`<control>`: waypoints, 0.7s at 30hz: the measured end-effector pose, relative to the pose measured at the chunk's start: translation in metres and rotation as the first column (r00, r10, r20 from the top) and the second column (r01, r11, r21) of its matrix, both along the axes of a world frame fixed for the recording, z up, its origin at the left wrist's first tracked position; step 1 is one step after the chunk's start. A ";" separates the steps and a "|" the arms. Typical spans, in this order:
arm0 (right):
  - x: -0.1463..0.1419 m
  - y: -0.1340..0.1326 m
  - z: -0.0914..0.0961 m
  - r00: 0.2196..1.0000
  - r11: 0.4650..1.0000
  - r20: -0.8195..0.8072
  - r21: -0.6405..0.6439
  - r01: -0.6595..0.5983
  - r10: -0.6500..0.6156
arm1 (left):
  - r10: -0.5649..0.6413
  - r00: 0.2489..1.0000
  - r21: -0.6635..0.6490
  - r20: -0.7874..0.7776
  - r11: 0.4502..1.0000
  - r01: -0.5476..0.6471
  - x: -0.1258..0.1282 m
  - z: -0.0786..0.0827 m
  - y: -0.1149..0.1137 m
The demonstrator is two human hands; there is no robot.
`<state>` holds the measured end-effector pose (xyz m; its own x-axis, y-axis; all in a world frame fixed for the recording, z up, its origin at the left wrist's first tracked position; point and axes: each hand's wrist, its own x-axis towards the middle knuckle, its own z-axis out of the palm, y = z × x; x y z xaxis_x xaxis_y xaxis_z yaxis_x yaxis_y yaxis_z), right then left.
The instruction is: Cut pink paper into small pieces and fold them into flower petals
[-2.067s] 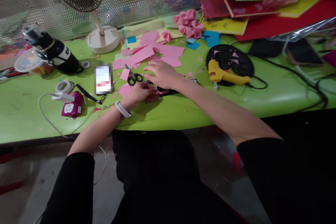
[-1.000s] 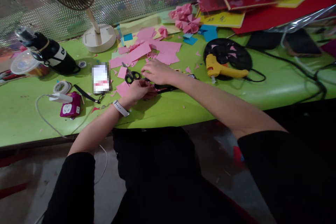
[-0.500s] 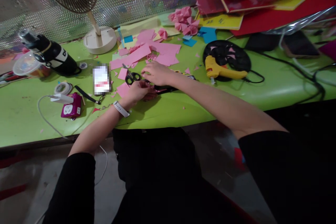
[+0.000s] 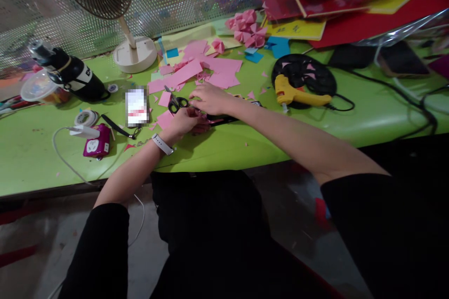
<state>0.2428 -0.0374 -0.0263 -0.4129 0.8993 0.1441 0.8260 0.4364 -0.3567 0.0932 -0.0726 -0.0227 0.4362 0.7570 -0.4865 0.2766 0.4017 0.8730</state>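
Note:
My left hand (image 4: 185,122), with a white band on its wrist, is closed around a small piece of pink paper (image 4: 199,113) low over the green table. Just above and to the right of it, my right hand (image 4: 211,98) has its fingers bent down towards the same paper; what they pinch is hidden. Black-handled scissors (image 4: 178,104) lie beside the fingertips, next to a pink paper square (image 4: 164,99). Under my right wrist a dark flat object (image 4: 224,120) shows in part; its kind is unclear.
Pink sheets (image 4: 223,71) and folded pink pieces (image 4: 245,28) lie behind my hands. On the right, a yellow glue gun (image 4: 288,93) rests on a black tray (image 4: 317,67). A phone (image 4: 136,106), fan (image 4: 135,58), black bottle (image 4: 75,74) and purple plug adapter (image 4: 97,142) stand left.
The view has shifted very slightly, so things on the table sit a little further right. Both hands keep nearly the same place and pose.

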 end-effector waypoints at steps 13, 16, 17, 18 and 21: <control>-0.001 -0.001 -0.001 1.000 1.000 0.010 0.004 0.007 -0.007 | -0.004 1.000 -0.018 0.024 1.000 0.004 0.000 0.003 0.000; -0.001 -0.001 -0.002 1.000 1.000 0.009 0.002 0.003 -0.003 | -0.010 1.000 -0.015 0.016 1.000 0.011 0.000 0.002 0.001; -0.001 -0.001 -0.002 1.000 1.000 0.011 0.002 0.004 -0.004 | -0.012 1.000 -0.014 0.015 1.000 0.012 0.000 0.001 0.001; -0.001 -0.001 -0.003 1.000 1.000 0.012 0.004 0.004 -0.004 | -0.014 1.000 -0.013 0.016 1.000 0.014 0.000 0.000 0.002; -0.002 -0.001 -0.003 1.000 1.000 0.016 0.014 0.010 -0.011 | -0.017 1.000 -0.013 0.019 1.000 0.018 -0.001 -0.002 0.003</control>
<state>0.2410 -0.0384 -0.0293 -0.4059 0.9016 0.1496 0.8363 0.4325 -0.3370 0.0923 -0.0701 -0.0244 0.4584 0.7428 -0.4879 0.2674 0.4083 0.8728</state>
